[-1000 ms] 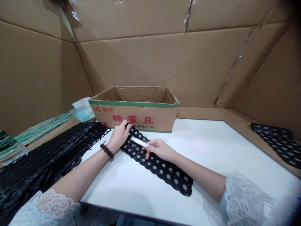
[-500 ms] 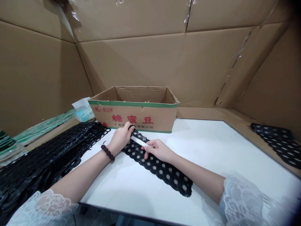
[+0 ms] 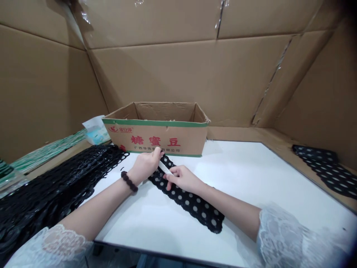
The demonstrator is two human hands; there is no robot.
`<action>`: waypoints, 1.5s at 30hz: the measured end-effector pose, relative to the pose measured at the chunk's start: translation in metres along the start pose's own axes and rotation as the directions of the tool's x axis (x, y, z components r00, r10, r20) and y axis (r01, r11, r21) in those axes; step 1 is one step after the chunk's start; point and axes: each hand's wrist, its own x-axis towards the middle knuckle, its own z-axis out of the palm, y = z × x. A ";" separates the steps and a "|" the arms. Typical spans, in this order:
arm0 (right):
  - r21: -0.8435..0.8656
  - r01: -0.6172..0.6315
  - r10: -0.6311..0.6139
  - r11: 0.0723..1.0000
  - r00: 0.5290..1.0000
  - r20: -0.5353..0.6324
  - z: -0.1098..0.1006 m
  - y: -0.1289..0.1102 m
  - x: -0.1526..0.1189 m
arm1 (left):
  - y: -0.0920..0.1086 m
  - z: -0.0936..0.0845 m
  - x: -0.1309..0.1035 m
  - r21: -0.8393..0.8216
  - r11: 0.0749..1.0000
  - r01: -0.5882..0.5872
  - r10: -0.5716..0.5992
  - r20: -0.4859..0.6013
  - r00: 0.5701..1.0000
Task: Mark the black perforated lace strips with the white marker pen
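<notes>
A folded black lace strip with white dots (image 3: 195,206) lies slantwise on the white tabletop. Its far end is pinched between the thumb and fingers of my left hand (image 3: 146,163), which wears a dark beaded band at the wrist. My right hand (image 3: 185,179) is over the middle of the lace, its thumb and fingers closed on a narrow white strip (image 3: 165,168). This white strip runs along the lace from one hand to the other; its left end is hidden at my left fingers, and what it is made of I cannot tell.
An open cardboard box (image 3: 156,139) stands just beyond my hands. Black openwork strips (image 3: 55,182) are heaped at left, near green-and-white cords (image 3: 52,149) and a tissue pack (image 3: 96,130). More dotted lace (image 3: 326,167) lies at far right. Cardboard walls surround the white tabletop (image 3: 240,167).
My two hands have come slightly closer together, and less of the white strip shows between them. The whole view has shifted a little, moving the box and lace leftward.
</notes>
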 end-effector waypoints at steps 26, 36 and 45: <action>-0.001 -0.039 0.039 0.999 0.998 0.045 0.000 -0.006 -0.003 | -0.036 0.020 0.009 -0.471 0.812 0.345 -0.314 0.146 0.938; -0.034 -0.025 0.027 0.999 0.998 0.053 0.000 -0.010 -0.004 | -0.033 0.018 0.009 -0.450 0.811 0.373 -0.343 0.150 0.927; -0.053 -0.024 0.026 0.998 0.999 0.025 0.004 -0.004 -0.002 | -0.031 0.015 0.010 -0.429 0.824 0.370 -0.346 0.136 0.928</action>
